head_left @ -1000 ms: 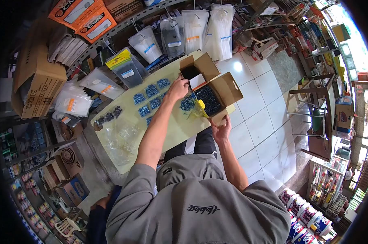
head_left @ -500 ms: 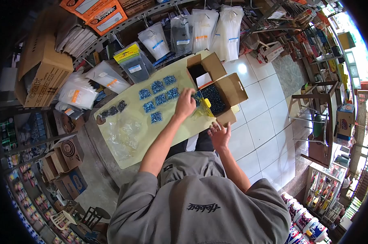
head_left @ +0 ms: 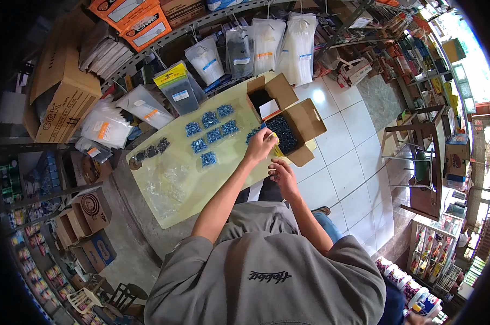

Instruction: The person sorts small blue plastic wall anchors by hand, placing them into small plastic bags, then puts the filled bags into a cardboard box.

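My left hand (head_left: 262, 144) is closed at the edge of an open cardboard box (head_left: 311, 116), its fingertips pinched on a small yellow item (head_left: 277, 142). Just below it, my right hand (head_left: 282, 176) has its fingers curled together; what they hold is too small to tell. Inside the box lie many small dark-blue pieces (head_left: 286, 135). To the left, several clear packets of blue pieces (head_left: 213, 134) rest on the pale yellow table (head_left: 188, 211). Another blue packet (head_left: 252, 135) lies partly behind my left hand.
Empty-looking clear bags (head_left: 166, 187) and dark packets (head_left: 150, 149) lie on the table's left part. Hanging bags (head_left: 204, 59) line the rack beyond it. At the lower right, another person's jeans-clad leg (head_left: 331, 226) and shoe show beside a wooden chair area.
My left hand has moved right and closed on the yellow item. My right hand has moved up and left, its spread fingers now curled. Another person's leg has come into view.
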### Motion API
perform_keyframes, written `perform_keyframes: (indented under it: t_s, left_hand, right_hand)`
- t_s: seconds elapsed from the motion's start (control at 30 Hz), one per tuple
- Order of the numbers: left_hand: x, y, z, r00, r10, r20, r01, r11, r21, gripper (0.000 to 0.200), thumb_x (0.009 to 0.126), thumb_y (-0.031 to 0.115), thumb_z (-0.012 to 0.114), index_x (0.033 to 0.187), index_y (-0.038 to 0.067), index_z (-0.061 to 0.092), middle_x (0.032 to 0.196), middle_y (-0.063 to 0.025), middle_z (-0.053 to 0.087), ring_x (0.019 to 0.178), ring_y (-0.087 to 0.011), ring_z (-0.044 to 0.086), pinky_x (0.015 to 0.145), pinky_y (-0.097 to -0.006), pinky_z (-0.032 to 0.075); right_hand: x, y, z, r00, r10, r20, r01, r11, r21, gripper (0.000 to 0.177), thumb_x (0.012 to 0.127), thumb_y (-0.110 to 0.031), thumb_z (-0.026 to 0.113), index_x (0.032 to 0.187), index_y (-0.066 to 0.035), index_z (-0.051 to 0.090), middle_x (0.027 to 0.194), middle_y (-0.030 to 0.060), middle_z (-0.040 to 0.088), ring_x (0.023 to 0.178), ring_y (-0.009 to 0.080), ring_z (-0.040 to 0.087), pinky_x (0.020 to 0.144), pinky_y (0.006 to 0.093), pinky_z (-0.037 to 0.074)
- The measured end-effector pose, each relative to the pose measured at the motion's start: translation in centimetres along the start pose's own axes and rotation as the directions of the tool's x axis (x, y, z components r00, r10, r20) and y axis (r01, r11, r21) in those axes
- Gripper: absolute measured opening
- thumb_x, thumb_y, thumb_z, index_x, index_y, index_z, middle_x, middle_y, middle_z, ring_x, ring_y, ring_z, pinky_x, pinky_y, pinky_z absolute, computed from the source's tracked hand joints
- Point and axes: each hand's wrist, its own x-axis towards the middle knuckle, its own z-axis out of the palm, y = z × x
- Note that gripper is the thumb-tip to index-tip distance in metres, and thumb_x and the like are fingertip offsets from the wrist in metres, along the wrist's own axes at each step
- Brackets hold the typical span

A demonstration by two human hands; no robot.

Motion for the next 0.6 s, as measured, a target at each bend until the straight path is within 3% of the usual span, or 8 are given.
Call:
perform_keyframes:
  t_s: [0.07,0.13,0.2,0.33,0.43,0.47,0.53,0.6]
  left_hand:
    - [1.4,0.0,-0.3,0.996,-0.079,0.051,0.081,0.996,-0.036,0.021,0.084,0.020,0.063,0.086,0.000,0.058,0.079,-0.0084,0.065,0.071,-0.0126,0.062,0.066,-0.0297,0.050]
    - [2.1,0.5,-0.1,0.996,-0.046,0.076,0.041,0.996,0.074,0.020,0.084,0.018,0.064,0.093,0.001,0.059,0.082,-0.0082,0.066,0.070,-0.0128,0.062,0.064,-0.0281,0.050]
    - [2.3,1.3,0.6,0.995,-0.041,0.086,0.053,0.988,-0.143,0.024,0.084,0.016,0.065,0.102,0.002,0.058,0.087,-0.0091,0.066,0.071,-0.0138,0.063,0.065,-0.0275,0.051]
    - [3.6,0.8,0.5,0.991,0.008,0.133,-0.004,1.000,-0.027,0.032,0.083,0.012,0.066,0.113,0.003,0.057,0.092,-0.0100,0.066,0.074,-0.0137,0.064,0.067,-0.0278,0.052]
    - [3.6,0.9,-0.1,0.987,-0.031,0.156,0.056,0.985,-0.161,0.033,0.083,0.008,0.064,0.115,0.001,0.057,0.097,-0.0102,0.066,0.083,-0.0144,0.065,0.073,-0.0269,0.054]
    - [3.3,1.6,-0.4,0.987,-0.049,0.156,0.086,0.965,-0.246,0.033,0.083,0.006,0.064,0.115,0.000,0.057,0.099,-0.0105,0.065,0.086,-0.0149,0.065,0.074,-0.0267,0.055]
    - [2.7,2.8,-1.1,0.974,-0.137,0.183,0.186,0.940,-0.287,0.030,0.083,0.005,0.060,0.113,0.000,0.058,0.102,-0.0093,0.064,0.090,-0.0150,0.064,0.076,-0.0274,0.056]
    - [2.3,3.2,-1.7,0.954,-0.228,0.193,0.283,0.896,-0.342,0.027,0.086,0.005,0.053,0.111,0.002,0.060,0.102,-0.0077,0.063,0.092,-0.0145,0.063,0.075,-0.0282,0.056]
  right_hand:
    - [-0.1,-0.7,0.2,0.993,-0.109,-0.035,0.102,0.982,-0.162,0.024,0.094,-0.015,0.054,0.117,-0.006,0.056,0.096,0.0013,0.061,0.086,0.0094,0.058,0.074,0.0235,0.046]
    - [-0.2,-1.8,0.5,0.987,-0.151,-0.049,0.141,0.976,-0.164,0.023,0.094,-0.014,0.055,0.115,-0.006,0.057,0.096,0.0015,0.061,0.085,0.0094,0.058,0.073,0.0234,0.046]
    - [-0.3,-2.9,0.9,0.980,-0.187,-0.064,0.174,0.971,-0.162,0.021,0.094,-0.013,0.056,0.113,-0.006,0.058,0.096,0.0017,0.061,0.085,0.0094,0.058,0.073,0.0232,0.047]
    - [0.1,-4.5,1.1,0.966,-0.252,-0.054,0.240,0.956,-0.166,0.023,0.093,-0.012,0.056,0.114,-0.004,0.057,0.097,0.0023,0.062,0.083,0.0107,0.059,0.074,0.0246,0.048]
    - [2.4,-4.9,0.9,0.825,-0.556,-0.096,0.447,0.747,-0.492,0.038,0.086,-0.008,0.065,0.120,0.000,0.053,0.102,0.0070,0.063,0.086,0.0147,0.061,0.076,0.0288,0.051]
    - [3.0,-5.6,1.3,0.825,-0.557,-0.098,0.447,0.749,-0.490,0.038,0.086,-0.008,0.065,0.120,0.000,0.053,0.102,0.0070,0.063,0.086,0.0147,0.061,0.076,0.0288,0.051]
    - [4.2,-6.8,2.1,0.851,-0.515,-0.103,0.221,0.529,-0.819,0.046,0.080,-0.011,0.071,0.121,0.001,0.053,0.105,0.0127,0.064,0.085,0.0168,0.062,0.077,0.0295,0.051]
    - [6.1,-7.2,1.4,0.889,-0.456,0.023,0.259,0.462,-0.848,0.047,0.078,-0.009,0.071,0.121,-0.001,0.053,0.105,0.0142,0.065,0.084,0.0172,0.063,0.076,0.0298,0.051]
